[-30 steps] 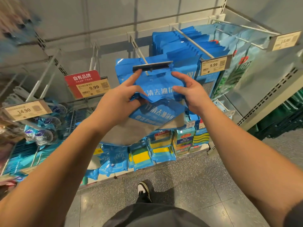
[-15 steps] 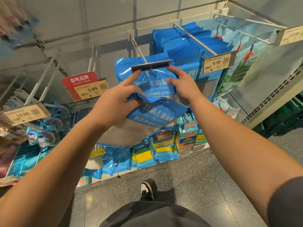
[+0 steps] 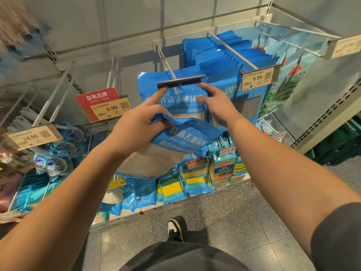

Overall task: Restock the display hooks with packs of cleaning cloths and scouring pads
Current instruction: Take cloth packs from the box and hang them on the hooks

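Note:
My left hand (image 3: 136, 130) grips the top edge of a blue cleaning cloth pack (image 3: 187, 135) with its lower fingers and thumb. Its index finger points up and touches the left end of the dark tag holder (image 3: 181, 81) at the tip of a display hook (image 3: 166, 63). One more blue pack (image 3: 172, 102) hangs on that hook behind the tag holder. My right hand (image 3: 218, 106) is spread in front of the hanging pack, its index fingertip at the tag holder's right end, holding nothing.
A full hook of blue packs (image 3: 224, 53) with a 9.99 tag (image 3: 257, 79) hangs to the right, green-printed packs (image 3: 289, 75) beyond. Price tags 9.99 (image 3: 109, 108) and 14.90 (image 3: 31, 136) jut out left. Sponge packs (image 3: 195, 180) hang below. My shoe (image 3: 175, 227) stands on the speckled floor.
My right hand let go of the pack and opened, rising to the tag holder's right end. The pack in my left hand has dropped lower, away from the hanging one.

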Motion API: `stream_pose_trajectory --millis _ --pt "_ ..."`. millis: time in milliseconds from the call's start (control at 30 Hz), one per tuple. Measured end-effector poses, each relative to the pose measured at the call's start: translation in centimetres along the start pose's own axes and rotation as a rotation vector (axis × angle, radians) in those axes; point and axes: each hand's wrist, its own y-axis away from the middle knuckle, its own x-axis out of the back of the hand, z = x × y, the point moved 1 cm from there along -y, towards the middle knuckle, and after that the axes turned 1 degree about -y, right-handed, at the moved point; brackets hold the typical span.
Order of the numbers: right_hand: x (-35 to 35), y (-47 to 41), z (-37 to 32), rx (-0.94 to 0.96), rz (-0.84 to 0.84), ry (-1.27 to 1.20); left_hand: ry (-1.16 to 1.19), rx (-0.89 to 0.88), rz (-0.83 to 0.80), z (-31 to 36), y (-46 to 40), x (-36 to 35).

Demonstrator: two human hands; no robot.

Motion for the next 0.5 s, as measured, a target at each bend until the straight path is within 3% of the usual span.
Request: stream_pose_trajectory --millis 133,333,500 --pt "0.9 2.1 0.3 -0.001 -0.008 0.026 0.034 -0.013 0.011 -0.3 0.1 -0.4" --pt "3.2 7.6 3.4 -0.055 0.155 -0.186 0.096 0.016 0.103 -0.7 0.4 -1.6" --pt "2.7 11.2 4.9 -0.106 0.137 -0.375 0.301 0.119 0.153 -0.8 1.5 -3.2"
